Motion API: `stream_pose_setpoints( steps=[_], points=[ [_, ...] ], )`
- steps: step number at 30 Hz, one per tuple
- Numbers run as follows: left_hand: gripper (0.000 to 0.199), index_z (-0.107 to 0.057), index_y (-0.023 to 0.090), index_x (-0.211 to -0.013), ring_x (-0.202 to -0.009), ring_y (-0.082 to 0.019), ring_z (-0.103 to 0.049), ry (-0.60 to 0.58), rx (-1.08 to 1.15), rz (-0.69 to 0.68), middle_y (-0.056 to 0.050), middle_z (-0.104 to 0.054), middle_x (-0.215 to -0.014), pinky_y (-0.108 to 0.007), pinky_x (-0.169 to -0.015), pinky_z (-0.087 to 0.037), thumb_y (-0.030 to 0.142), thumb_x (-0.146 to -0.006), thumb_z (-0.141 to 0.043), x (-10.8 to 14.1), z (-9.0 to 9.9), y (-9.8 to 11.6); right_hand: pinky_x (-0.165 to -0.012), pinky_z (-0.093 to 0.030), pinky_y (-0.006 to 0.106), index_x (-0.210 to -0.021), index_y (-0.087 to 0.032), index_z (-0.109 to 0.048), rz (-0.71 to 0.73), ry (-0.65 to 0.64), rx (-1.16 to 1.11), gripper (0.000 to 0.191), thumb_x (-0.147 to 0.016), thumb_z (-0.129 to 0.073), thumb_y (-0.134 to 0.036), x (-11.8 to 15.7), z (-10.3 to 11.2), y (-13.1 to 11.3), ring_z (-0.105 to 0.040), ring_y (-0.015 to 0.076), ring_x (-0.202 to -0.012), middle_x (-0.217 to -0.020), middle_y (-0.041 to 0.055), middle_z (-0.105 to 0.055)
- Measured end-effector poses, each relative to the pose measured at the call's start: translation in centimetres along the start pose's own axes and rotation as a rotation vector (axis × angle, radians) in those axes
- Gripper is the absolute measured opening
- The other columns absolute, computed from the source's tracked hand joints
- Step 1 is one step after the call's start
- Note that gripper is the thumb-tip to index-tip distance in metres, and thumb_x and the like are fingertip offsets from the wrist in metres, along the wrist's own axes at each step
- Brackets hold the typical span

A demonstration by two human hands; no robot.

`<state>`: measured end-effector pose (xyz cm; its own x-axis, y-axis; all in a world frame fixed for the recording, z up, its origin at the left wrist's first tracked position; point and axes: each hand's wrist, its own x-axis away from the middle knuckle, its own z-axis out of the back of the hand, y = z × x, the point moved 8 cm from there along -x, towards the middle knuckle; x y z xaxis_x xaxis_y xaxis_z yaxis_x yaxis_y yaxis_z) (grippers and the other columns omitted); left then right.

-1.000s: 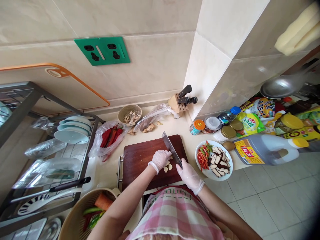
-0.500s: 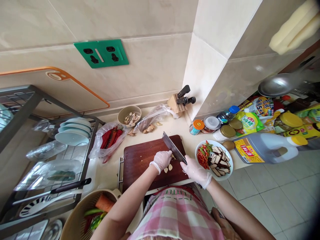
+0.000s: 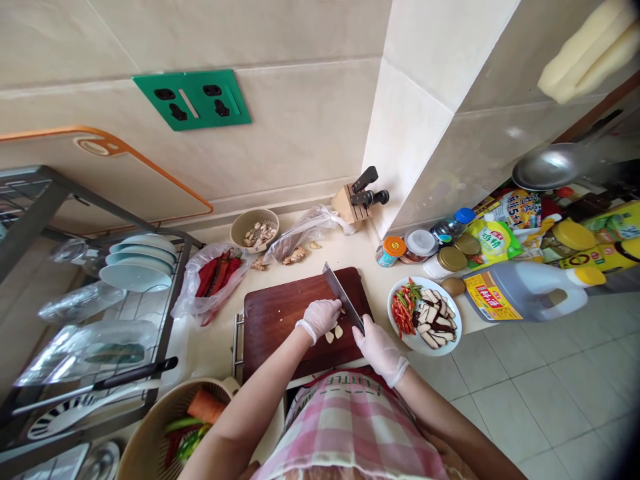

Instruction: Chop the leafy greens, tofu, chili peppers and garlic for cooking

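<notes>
My right hand (image 3: 379,348), in a thin clear glove, is closed around the handle of a cleaver (image 3: 341,291). Its blade stands on edge over the dark brown cutting board (image 3: 280,313), pointing away from me to the left. Beside the blade's left face is my left hand (image 3: 321,319), also gloved, with fingers bent together on a garlic clove (image 3: 342,311) that they mostly cover. Cut garlic pieces (image 3: 334,334) lie on the board just below these fingers. A few pale crumbs dot the wood.
Right of the board, a white plate (image 3: 391,312) bears sliced peppers and mushrooms, near jars and a cooking wine jug (image 3: 520,288). Behind are a garlic basket (image 3: 234,230), ginger (image 3: 295,255) and a knife block (image 3: 345,203). Bagged red chillies (image 3: 215,277) and a dish rack (image 3: 173,307) stand left.
The cleaver and my right hand have shifted slightly left, with the blade closer to my left fingertips. The whole view has also drifted slightly. My left hand keeps its bent-finger hold.
</notes>
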<state>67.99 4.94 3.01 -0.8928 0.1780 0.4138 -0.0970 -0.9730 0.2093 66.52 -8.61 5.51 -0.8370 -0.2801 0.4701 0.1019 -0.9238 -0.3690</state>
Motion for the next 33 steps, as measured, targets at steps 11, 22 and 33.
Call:
stream_pose_setpoints(
  steps=[11,22,33],
  points=[
    [0.019,-0.058,0.023,-0.098,-0.086,-0.020,-0.061,0.015,-0.056,-0.009,-0.006,-0.063,-0.093,-0.029,-0.074,-0.043,0.031,-0.088,-0.045,1.9,0.5,0.4,-0.063,-0.038,0.023,-0.103,-0.017,-0.054,-0.006,-0.018,-0.155,0.027,-0.089,-0.041,-0.036,0.1,-0.4,1.7,-0.064,0.0165,-0.078,-0.091,0.0079,-0.069],
    [0.021,-0.057,0.019,-0.098,-0.083,-0.022,-0.061,0.045,-0.107,0.033,-0.008,-0.063,-0.090,-0.032,-0.073,-0.044,0.033,-0.090,-0.043,1.3,-0.3,0.2,-0.061,-0.034,0.025,-0.101,-0.018,-0.055,0.093,-0.015,0.022,0.023,-0.089,-0.043,-0.033,1.5,1.4,0.4,-0.063,0.0190,-0.081,-0.086,0.0073,-0.068],
    [0.026,-0.058,0.018,-0.099,-0.080,-0.023,-0.061,0.058,-0.100,-0.007,-0.010,-0.063,-0.085,-0.034,-0.070,-0.043,0.031,-0.092,-0.036,0.7,-0.3,0.8,-0.056,-0.030,0.025,-0.097,-0.019,-0.051,0.106,-0.080,0.100,0.018,-0.090,-0.043,-0.033,0.2,0.4,-0.3,-0.065,0.0182,-0.076,-0.083,0.0078,-0.069]
  ],
)
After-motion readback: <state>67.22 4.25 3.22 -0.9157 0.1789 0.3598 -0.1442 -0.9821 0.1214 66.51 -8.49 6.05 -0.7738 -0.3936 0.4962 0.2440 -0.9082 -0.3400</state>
